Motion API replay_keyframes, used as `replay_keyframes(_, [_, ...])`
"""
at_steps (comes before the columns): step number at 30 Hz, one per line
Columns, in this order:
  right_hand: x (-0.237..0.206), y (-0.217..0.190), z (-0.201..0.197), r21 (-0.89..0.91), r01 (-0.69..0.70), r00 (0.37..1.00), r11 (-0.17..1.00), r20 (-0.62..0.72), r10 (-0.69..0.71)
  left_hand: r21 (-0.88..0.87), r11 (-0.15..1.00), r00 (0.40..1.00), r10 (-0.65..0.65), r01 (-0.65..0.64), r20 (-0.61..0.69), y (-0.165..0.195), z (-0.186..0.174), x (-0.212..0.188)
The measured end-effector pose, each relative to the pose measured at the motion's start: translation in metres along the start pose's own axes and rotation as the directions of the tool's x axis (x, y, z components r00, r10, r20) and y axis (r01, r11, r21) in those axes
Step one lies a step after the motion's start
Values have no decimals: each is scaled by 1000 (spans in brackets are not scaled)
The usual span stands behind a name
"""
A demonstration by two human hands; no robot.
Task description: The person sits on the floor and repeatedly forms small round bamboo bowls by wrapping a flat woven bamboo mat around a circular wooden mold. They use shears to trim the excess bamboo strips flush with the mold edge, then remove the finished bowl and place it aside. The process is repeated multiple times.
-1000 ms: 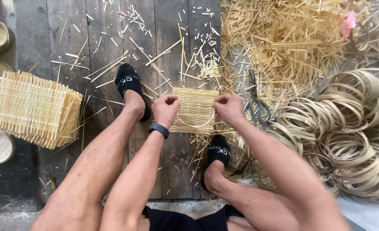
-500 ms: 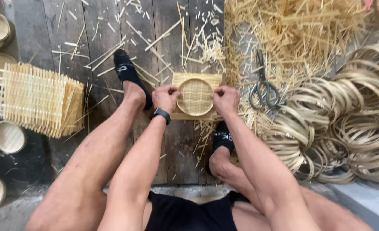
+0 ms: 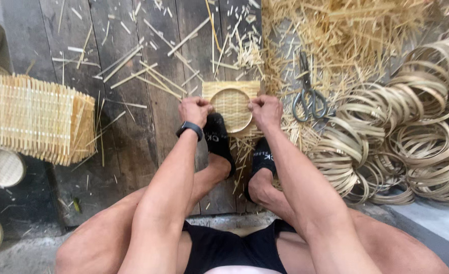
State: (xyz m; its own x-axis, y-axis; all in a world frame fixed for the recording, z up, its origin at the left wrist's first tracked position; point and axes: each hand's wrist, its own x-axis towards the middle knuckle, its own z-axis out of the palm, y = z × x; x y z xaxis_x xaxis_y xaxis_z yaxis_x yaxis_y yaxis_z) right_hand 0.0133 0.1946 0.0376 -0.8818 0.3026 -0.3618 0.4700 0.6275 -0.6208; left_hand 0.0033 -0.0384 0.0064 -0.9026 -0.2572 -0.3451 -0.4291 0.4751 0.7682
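Note:
A small square woven bamboo mat with a round hoop pressed into it lies on the dark wooden floor. My left hand grips its left edge, and a black watch sits on that wrist. My right hand grips its right edge. Both hands have their fingers curled over the rim. My two feet in black slippers rest just below the piece, the left toe touching its lower edge.
Metal scissors lie right of the piece among bamboo offcuts. A heap of bamboo hoops fills the right side. A stack of woven square mats sits at left, with finished round trays along the left edge.
My left foot has drawn in from the upper left to under the piece. The piece now shows a round hoop seated in the mat. Both hands stay on its edges.

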Motion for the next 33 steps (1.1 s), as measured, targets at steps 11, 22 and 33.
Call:
replay_keyframes(11, [5,17,0,74,51,998,996,24,-53,30,1000,1000,-7,7,-6,-9,5,-4])
replay_keyframes(22, [-13,11,4,-37,176,966,984,-187,-180,478,766,898,415,-430,145,27,-2,13])
replay_keyframes(33, [-109,8,99,483,-219,954,848,-74,289,13,762,760,644,-647,85,29,41,16])
